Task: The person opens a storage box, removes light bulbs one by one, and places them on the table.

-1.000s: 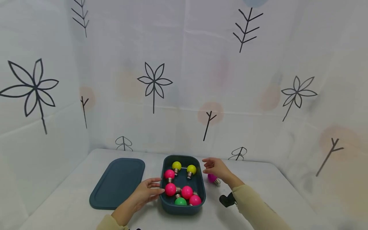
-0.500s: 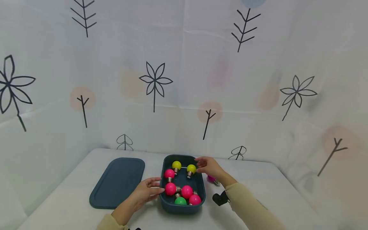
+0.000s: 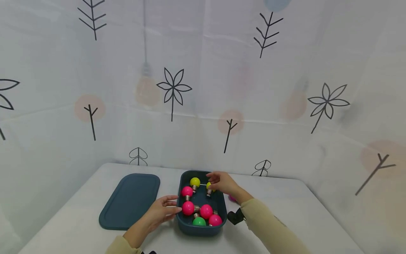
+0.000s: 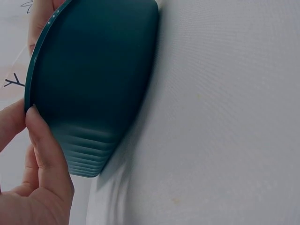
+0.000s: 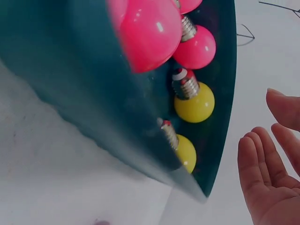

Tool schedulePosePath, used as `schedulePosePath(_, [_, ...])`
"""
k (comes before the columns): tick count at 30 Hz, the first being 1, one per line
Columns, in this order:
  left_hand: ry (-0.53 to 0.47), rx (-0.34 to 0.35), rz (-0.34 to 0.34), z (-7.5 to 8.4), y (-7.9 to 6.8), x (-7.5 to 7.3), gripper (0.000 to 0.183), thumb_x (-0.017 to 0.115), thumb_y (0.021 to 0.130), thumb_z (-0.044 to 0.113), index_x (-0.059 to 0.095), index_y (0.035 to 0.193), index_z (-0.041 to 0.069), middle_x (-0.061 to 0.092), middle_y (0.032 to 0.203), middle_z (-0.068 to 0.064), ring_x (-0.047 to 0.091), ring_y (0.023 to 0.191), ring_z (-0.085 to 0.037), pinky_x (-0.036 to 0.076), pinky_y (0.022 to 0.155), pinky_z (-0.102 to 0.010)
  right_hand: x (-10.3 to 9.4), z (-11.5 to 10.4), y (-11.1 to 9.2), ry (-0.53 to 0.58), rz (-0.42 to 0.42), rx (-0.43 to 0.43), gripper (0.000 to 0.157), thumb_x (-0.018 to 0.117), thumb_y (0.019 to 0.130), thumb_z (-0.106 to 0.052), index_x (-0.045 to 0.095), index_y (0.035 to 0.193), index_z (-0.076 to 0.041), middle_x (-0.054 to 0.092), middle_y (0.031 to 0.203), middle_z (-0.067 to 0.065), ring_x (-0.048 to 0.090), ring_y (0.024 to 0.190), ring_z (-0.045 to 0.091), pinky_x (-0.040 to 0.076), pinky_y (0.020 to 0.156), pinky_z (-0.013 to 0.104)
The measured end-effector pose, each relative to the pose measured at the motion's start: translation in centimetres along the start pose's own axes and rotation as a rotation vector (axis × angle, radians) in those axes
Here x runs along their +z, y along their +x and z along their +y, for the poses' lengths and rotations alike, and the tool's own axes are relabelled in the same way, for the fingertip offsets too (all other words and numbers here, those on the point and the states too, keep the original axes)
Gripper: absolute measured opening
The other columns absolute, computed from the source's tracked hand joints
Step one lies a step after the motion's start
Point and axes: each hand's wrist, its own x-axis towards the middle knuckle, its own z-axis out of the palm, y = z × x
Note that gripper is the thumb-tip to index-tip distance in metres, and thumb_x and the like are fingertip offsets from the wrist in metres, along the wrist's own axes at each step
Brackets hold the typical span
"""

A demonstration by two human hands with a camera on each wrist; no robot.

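Note:
A dark teal plastic box [image 3: 200, 231] stands on the table with several light bulbs in it. Two yellow bulbs [image 3: 195, 182] lie toward its far end, pink bulbs [image 3: 206, 211] in the near and left part, a green bulb [image 3: 199, 221] by the near wall. My left hand [image 3: 162, 211] holds the box's left rim; in the left wrist view the thumb [image 4: 44, 140] lies against the outer wall. My right hand [image 3: 223, 182] hovers over the far right of the box, fingers relaxed and holding nothing, partly hiding the right yellow bulb [image 5: 194, 103].
A flat teal lid [image 3: 131, 201] lies left of the box. Just right of the box is a magenta bulb [image 3: 232, 198], mostly hidden behind my right wrist. A black heart-shaped piece [image 3: 235, 216] shows beside the right sleeve. A patterned cloth [image 3: 203, 141] hangs behind the table.
My right hand has moved left, from above the magenta bulb to over the box's far right part. The left hand stays on the box's rim. The bulbs have not moved.

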Motion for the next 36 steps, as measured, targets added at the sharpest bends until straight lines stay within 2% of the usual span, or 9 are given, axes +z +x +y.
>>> schedulePosePath(5, [0.005,-0.003,-0.004,0.2,-0.1,-0.1,0.060,0.074,0.080,0.009,0.045,0.131,-0.003,0.053,0.115,-0.020,0.057,0.086,-0.020,0.052,0.076,-0.033,0.4,-0.9,0.3,0.012,-0.027,-0.019,0.039,0.070,0.081,-0.003,0.059,0.119,0.000,0.061,0.099,0.008,0.057,0.090,0.021,0.052,0.077,0.032])
schedulePosePath(9, [0.006,-0.006,-0.006,0.4,-0.2,0.0,0.060,0.074,0.079,0.009,0.045,0.131,-0.003,0.053,0.115,-0.020,0.057,0.086,-0.020,0.052,0.076,-0.033,0.6,-1.2,0.5,0.036,-0.046,-0.028,0.040,0.070,0.081,-0.003,0.059,0.119,0.001,0.061,0.099,0.007,0.057,0.090,0.020,0.052,0.078,0.032])
schedulePosePath(12, [0.004,-0.004,-0.007,0.4,-0.2,0.1,0.061,0.075,0.079,0.010,0.045,0.131,-0.003,0.053,0.115,-0.020,0.058,0.085,-0.019,0.052,0.076,-0.033,0.9,-1.4,0.7,0.051,-0.060,-0.039,0.040,0.070,0.081,-0.002,0.059,0.119,0.002,0.061,0.099,0.008,0.057,0.089,0.020,0.052,0.077,0.032])
schedulePosePath(19, [-0.020,0.028,-0.044,0.3,-0.2,0.1,0.059,0.072,0.081,0.007,0.044,0.131,-0.005,0.054,0.114,-0.020,0.059,0.083,-0.016,0.052,0.074,-0.031,1.6,-1.5,1.4,0.091,-0.087,-0.060,0.041,0.069,0.080,0.002,0.057,0.119,0.007,0.059,0.104,0.022,0.057,0.089,0.021,0.052,0.077,0.032])
schedulePosePath(27, [-0.018,0.023,-0.053,0.4,0.1,-0.1,0.059,0.073,0.081,0.009,0.044,0.131,-0.005,0.054,0.114,-0.019,0.059,0.084,-0.017,0.052,0.075,-0.032,2.8,-1.8,2.2,0.054,-0.107,-0.071,0.039,0.069,0.081,0.000,0.058,0.117,0.007,0.060,0.106,0.023,0.059,0.091,0.025,0.052,0.079,0.033])
schedulePosePath(36, [-0.026,0.030,-0.074,0.6,0.6,-0.6,0.059,0.072,0.081,0.008,0.044,0.131,-0.006,0.054,0.114,-0.019,0.059,0.085,-0.017,0.052,0.076,-0.033,4.2,-1.3,3.2,0.076,-0.119,-0.021,0.036,0.068,0.080,0.003,0.059,0.114,0.007,0.061,0.103,0.020,0.059,0.088,0.024,0.052,0.077,0.035])
